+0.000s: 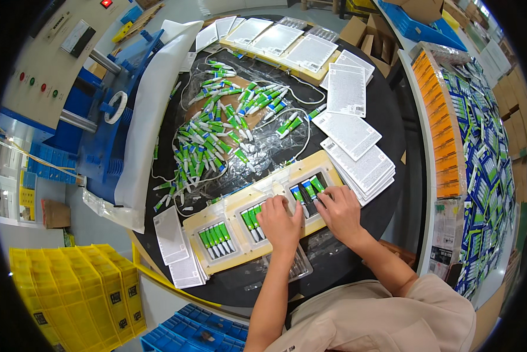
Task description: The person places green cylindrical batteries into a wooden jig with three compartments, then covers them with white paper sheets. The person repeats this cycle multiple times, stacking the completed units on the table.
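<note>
A pale yellow tray (257, 192) with three windows lies slantwise before me, clear blister shells set in it. Four-ish small green-and-white tubes (215, 239) line its left window; more tubes (252, 223) stand in the middle one. My left hand (280, 223) rests over the middle window, fingers bent and thumb apart toward the right window; nothing shows in its grasp. At the right window, my right hand (340, 212) has its fingertips closed at a green tube (317, 183), partly hiding it. Another tube (297, 194) lies beside it there.
A big heap of loose tubes (208, 138) covers the dark round table (386, 123). Printed cards (363, 170) are stacked right; others (172, 237) lie left. A second tray (234, 44) with cards stands behind. Yellow crates (70, 293), blue crates (196, 331) and packaged goods (480, 176) surround the table.
</note>
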Demonstrator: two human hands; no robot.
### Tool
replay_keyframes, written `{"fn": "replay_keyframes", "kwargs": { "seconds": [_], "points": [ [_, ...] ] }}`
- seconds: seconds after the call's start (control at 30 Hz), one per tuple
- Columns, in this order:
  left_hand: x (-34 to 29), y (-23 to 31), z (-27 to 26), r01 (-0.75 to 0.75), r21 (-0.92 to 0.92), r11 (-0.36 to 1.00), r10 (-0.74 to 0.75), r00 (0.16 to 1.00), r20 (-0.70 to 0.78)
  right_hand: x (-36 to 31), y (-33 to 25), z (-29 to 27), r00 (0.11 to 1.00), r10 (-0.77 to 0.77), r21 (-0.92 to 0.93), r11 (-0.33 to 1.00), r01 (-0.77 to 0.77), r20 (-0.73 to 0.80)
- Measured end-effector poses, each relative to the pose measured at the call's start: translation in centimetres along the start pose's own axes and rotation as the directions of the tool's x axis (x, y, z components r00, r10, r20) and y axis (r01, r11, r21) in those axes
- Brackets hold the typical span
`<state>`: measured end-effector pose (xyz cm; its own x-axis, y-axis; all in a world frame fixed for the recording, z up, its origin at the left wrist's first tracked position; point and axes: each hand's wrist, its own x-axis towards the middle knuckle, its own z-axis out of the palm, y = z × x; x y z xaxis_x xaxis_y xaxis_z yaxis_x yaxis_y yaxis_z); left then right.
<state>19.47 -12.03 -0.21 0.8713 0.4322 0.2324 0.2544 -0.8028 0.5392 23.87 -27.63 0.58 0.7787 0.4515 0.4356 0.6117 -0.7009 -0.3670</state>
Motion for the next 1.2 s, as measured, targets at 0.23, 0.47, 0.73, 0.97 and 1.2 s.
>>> {"fn": "replay_keyframes", "kwargs": {
  "seconds": [0.23,0.47,0.73,0.97,1.2],
  "points": [
    [1.1,0.4,0.3,-0.023,0.078,0.997,0.02,0.999,0.035,0.4,-1.4,0.6,0.98,0.173,-0.058,0.984,-0.168,0.094],
    [0.8,0.8,0.0,0.046,-0.002,0.999,-0.045,0.997,0.068,0.9,-1.6,-0.4,0.951,0.299,0.179,0.934,-0.309,0.08],
    [0.0,0.0,-1.9,-0.117,-0.07,0.991,0.125,0.986,0.109,0.7,-0.5,-1.6,0.983,-0.096,0.178,0.976,0.124,-0.156],
    [-0.5,-1.6,-3.1,-0.534,0.086,0.841,0.407,0.729,0.551,0.7,0.5,-1.5,0.974,-0.184,0.176,0.962,0.207,-0.135],
    [-1.1,-3.2,-4.6,-0.594,0.164,0.788,0.461,0.745,0.482,0.5,0.5,-0.8,0.951,-0.299,0.218,0.926,0.308,-0.075]
  ]
}}
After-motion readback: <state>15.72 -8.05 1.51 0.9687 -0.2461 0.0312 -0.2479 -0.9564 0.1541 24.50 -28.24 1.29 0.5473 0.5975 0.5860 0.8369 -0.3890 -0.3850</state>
